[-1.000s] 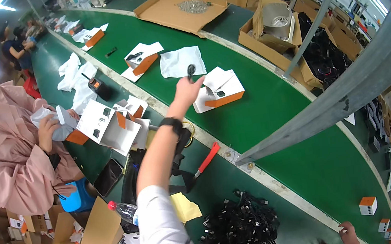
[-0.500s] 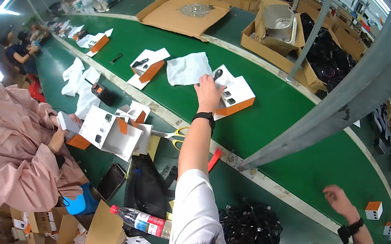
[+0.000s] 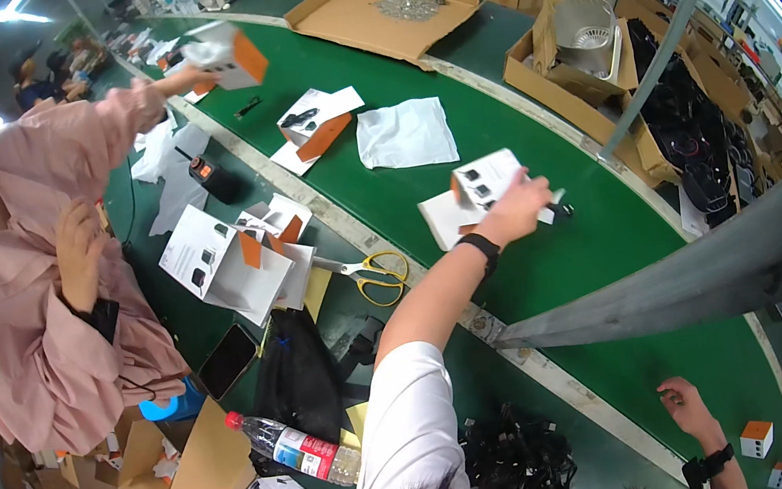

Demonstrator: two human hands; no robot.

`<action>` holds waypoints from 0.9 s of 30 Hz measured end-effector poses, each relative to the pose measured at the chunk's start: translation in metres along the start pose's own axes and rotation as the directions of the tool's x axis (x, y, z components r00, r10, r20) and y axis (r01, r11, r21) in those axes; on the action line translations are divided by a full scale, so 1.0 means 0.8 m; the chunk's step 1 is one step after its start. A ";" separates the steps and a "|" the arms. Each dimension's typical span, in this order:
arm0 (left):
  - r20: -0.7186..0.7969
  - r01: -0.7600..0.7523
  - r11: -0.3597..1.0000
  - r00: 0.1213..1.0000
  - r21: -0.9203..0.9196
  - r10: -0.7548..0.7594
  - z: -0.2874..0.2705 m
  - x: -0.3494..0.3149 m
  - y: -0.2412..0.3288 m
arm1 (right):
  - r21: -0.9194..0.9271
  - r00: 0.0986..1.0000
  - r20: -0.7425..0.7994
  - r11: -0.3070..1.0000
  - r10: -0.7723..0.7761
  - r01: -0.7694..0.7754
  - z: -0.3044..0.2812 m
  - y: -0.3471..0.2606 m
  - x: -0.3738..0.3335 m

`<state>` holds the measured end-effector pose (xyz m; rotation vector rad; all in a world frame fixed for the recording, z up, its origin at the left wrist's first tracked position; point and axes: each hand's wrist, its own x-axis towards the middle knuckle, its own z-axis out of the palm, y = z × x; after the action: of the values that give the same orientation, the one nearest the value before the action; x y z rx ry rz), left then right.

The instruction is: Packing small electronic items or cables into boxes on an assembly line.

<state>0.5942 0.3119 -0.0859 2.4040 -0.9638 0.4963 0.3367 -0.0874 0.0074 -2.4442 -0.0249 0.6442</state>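
At the far left a co-worker in pink [image 3: 40, 262] holds a blurred white-and-orange carton [image 3: 239, 57] out over the green belt [image 3: 606, 263]. On the near table stands an opened white box [image 3: 195, 253], with yellow-handled scissors [image 3: 384, 278] to its right; across the belt's edge strip lies another open box [image 3: 326, 136], then a flat white pouch [image 3: 407, 135]. Right of and nearer than the pouch, the open picture-panelled box [image 3: 485, 180] sits on the belt, one white flap spread leftward. The left hand [image 3: 515, 209] is on its right-hand part, fingers bent over it; whether they grip or merely press, I cannot tell. The box lies forward and left of that hand's wrist; its long axis is unclear because the hand covers part of it. A small black piece [image 3: 561, 211] shows just beyond the fingers. The right hand [image 3: 686, 406], well apart toward the lower right, hangs loosely curled and apparently holding nothing, closer to a small white-and-orange cube-shaped box [image 3: 756, 439]. The left hand is plainly nearer the picture-panelled box.
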 end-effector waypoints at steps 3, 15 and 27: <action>-0.106 0.301 0.949 0.951 0.089 -0.291 -0.040 -0.018 -0.044 | -0.046 0.991 0.055 0.992 0.118 -0.116 -0.008 0.000 -0.006; -0.591 0.620 0.753 0.530 -0.219 -0.608 -0.127 -0.102 -0.097 | 0.008 0.997 -0.073 1.000 -0.001 0.002 -0.021 0.042 -0.029; -0.135 0.547 0.392 0.450 -0.740 -0.883 -0.269 -0.182 0.196 | 0.452 0.978 0.195 0.892 -0.076 -0.021 0.040 -0.069 -0.186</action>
<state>0.3514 0.4144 0.0645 1.6587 0.2904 0.3497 0.1983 -0.0493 0.0818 -1.9166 0.0064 0.7925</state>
